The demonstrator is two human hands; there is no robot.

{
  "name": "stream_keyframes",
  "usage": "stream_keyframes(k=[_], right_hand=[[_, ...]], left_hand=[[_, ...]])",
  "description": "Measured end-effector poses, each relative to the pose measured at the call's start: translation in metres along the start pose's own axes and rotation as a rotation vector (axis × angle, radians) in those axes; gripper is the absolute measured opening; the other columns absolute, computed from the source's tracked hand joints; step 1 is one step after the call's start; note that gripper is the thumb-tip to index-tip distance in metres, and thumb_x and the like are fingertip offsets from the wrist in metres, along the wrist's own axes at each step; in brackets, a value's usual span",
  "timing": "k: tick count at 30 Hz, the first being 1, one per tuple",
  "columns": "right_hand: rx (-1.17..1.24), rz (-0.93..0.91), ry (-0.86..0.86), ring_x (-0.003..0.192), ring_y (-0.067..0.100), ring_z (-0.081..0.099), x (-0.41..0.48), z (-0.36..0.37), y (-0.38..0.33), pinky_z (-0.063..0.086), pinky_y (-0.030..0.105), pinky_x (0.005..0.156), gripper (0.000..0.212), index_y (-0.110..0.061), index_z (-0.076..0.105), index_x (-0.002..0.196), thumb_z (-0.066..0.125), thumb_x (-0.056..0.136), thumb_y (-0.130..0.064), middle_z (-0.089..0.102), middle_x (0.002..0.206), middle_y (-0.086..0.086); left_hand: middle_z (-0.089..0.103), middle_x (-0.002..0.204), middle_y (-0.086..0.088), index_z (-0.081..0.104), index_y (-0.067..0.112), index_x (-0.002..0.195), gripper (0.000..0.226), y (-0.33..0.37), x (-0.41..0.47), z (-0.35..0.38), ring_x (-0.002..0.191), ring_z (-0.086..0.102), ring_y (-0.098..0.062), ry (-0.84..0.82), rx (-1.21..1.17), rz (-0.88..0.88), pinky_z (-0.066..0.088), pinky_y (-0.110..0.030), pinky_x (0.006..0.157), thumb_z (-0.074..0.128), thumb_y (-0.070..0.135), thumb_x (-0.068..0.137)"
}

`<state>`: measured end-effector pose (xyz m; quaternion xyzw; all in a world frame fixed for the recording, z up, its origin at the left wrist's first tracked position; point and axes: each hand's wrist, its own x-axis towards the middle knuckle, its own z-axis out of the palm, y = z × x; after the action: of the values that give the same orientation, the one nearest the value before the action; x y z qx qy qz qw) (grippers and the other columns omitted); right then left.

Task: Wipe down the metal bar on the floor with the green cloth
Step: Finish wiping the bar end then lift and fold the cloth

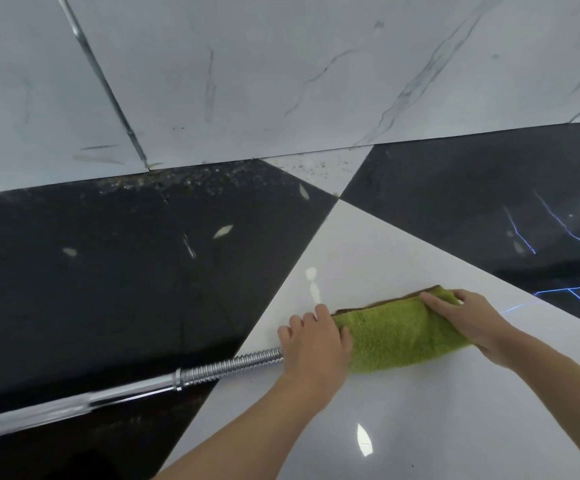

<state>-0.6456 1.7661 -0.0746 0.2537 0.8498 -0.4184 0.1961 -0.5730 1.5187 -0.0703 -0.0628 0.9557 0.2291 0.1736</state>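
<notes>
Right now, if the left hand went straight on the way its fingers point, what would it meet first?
Nothing close. Beyond the left hand, gripping the metal bar, only bare floor shows until the wall, though depth is unclear.

I count one long chrome metal bar (108, 396), one fuzzy green cloth (396, 336), and two hands, my left hand (312, 344) and right hand (468, 317).
</notes>
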Motion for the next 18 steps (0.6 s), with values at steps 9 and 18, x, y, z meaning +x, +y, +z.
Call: stream_keyframes(k=[9, 18], right_hand=[[0.121, -0.031, -0.009, 0.100, 0.036, 0.070, -0.030, -0.011, -0.013, 0.054, 0.049, 0.093, 0.037, -0.007, 0.069, 0.106, 0.070, 0.094, -0.042, 0.073, 0.110, 0.020], [0.062, -0.155, -0.094, 0.105, 0.028, 0.070, -0.073, 0.033, -0.108, 0.057, 0.050, 0.097, 0.042, -0.016, 0.061, 0.115, 0.065, 0.095, -0.052, 0.072, 0.112, 0.008]], left_hand=[[0.061, 0.114, 0.005, 0.042, 0.033, 0.126, 0.038, 0.001, 0.009, -0.005, 0.105, 0.059, -0.022, -0.065, -0.696, -0.219, 0.043, -0.039, 0.099, 0.051, 0.020, 0.092], [0.067, 0.081, 0.001, 0.072, 0.015, 0.099, 0.017, -0.064, 0.009, -0.084, 0.070, 0.056, -0.012, 0.147, -1.079, -0.220, 0.049, -0.031, 0.062, 0.058, 0.013, 0.089]])
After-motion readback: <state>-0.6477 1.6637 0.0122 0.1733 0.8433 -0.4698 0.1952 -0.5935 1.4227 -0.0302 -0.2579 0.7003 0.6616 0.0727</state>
